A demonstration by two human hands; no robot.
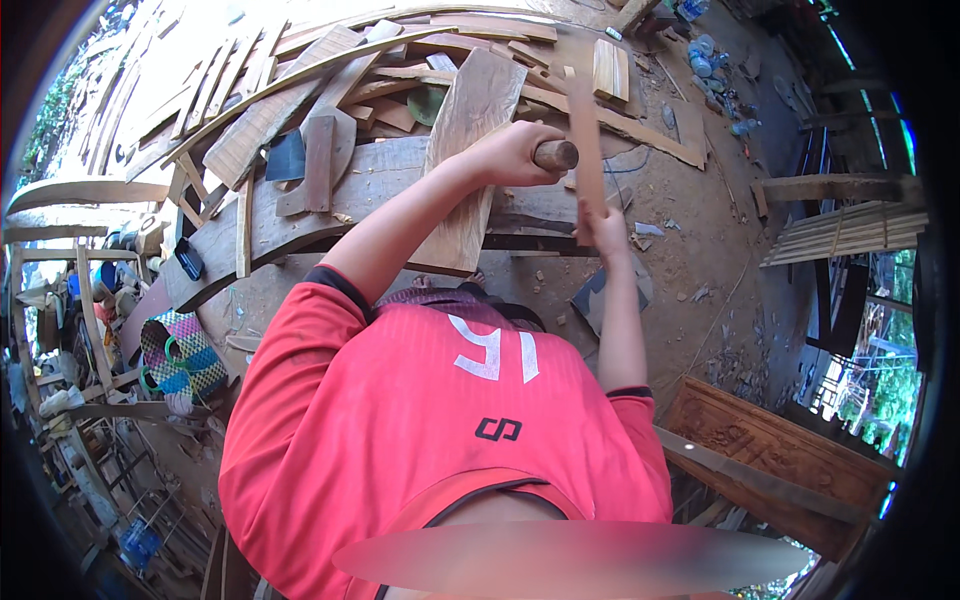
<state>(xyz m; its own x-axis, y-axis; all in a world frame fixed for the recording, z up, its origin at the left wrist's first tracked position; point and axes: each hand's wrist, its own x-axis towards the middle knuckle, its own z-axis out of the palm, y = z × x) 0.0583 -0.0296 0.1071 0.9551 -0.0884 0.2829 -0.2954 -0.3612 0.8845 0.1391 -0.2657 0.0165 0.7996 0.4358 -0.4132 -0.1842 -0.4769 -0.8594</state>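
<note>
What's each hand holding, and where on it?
Left hand: round wooden handle, just behind its visible end. Right hand: wood strip, near its lower end.

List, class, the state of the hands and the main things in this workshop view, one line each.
Left hand: closed around a wooden handle
Wooden handle: gripped, round end showing
Right hand: closed on a wooden strip
Wooden strip: held at its near end, blurred
Broad board: lying across a curved slab
Carved panel: partly covered by a narrow plank
Woven basket: contents unclear
</note>
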